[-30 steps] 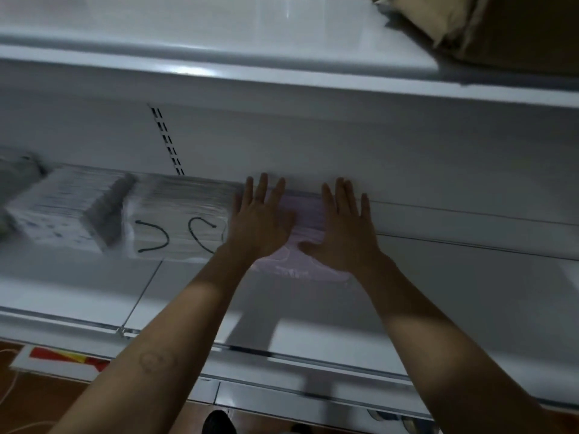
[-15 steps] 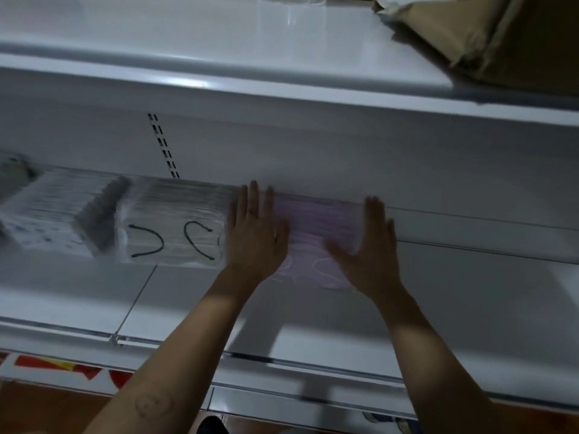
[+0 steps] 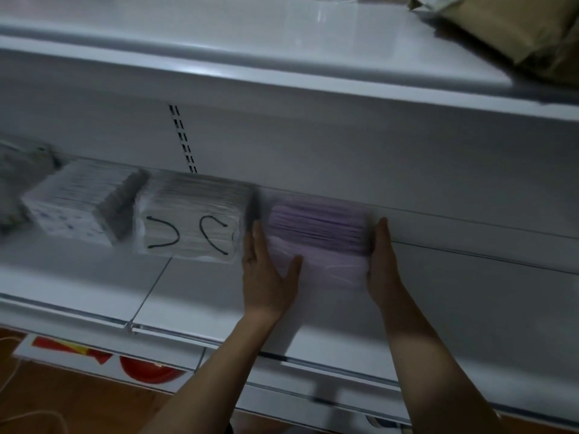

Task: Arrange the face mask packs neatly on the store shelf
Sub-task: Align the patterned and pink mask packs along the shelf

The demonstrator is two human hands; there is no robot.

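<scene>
While we pressed our left hand (image 3: 266, 272) and right hand (image 3: 384, 264) flat, fingers straight, against the side edges of the purple mask pack (image 3: 316, 233), it sat far back on the shelf (image 3: 470, 296). Its left edge lay just beside the white pack with black loops (image 3: 191, 227); bare shelf stretched to the right and near.

Purple mask pack (image 3: 318, 228), flat, rear shelf (image 3: 454, 296)
</scene>
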